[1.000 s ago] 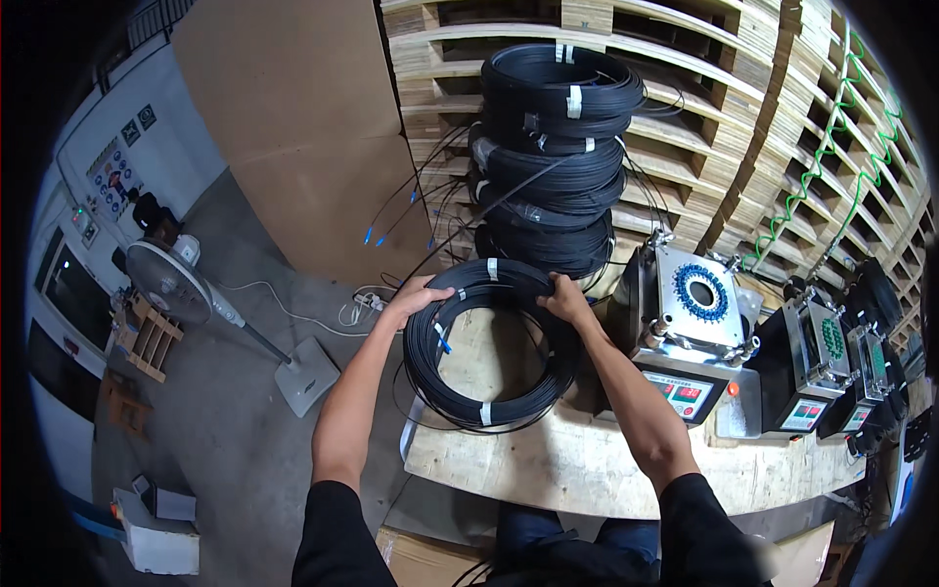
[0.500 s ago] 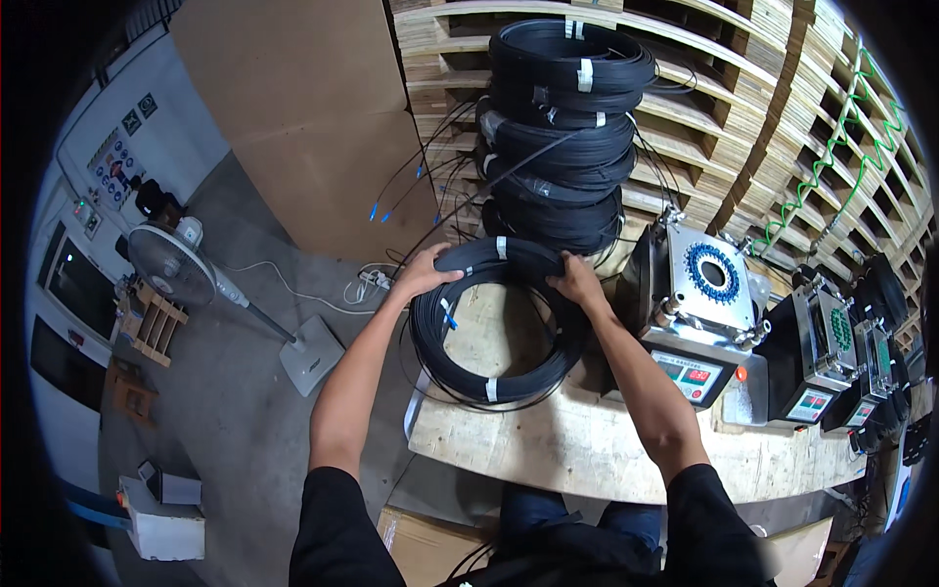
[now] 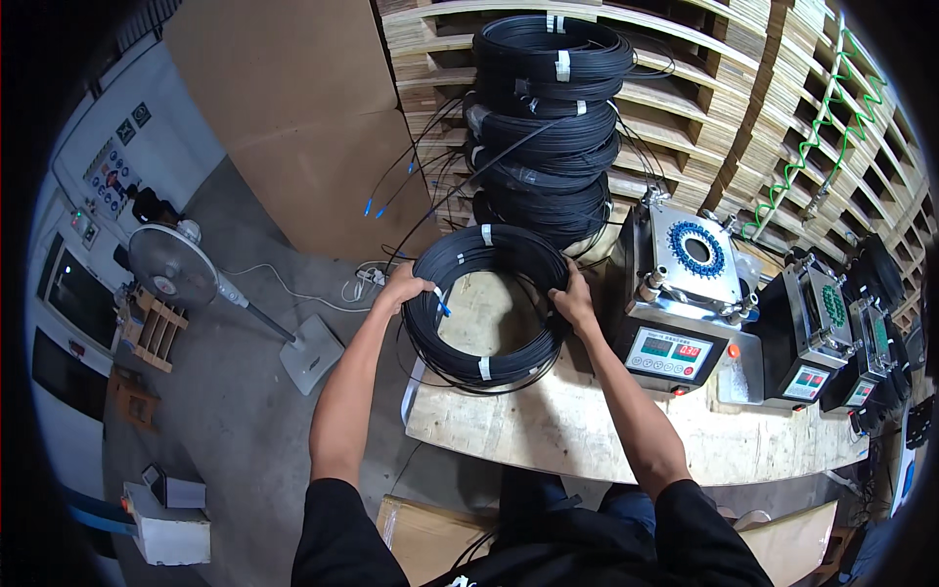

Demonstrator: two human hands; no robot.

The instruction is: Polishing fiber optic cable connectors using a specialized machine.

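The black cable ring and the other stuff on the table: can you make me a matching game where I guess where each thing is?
Things:
1. Cable coil
2. Coil stack
3. Standing fan
4. Winding machine

Places:
A. On the floor, person's left
B. Piled behind the held coil
C. Right of the held coil, on the wooden table
D. Held between the left hand and right hand

Pairs: 1-D, 2-B, 3-A, 4-C

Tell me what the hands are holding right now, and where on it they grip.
Both hands hold one coil of black cable over the wooden bench: the left hand grips its left rim, the right hand its right rim.
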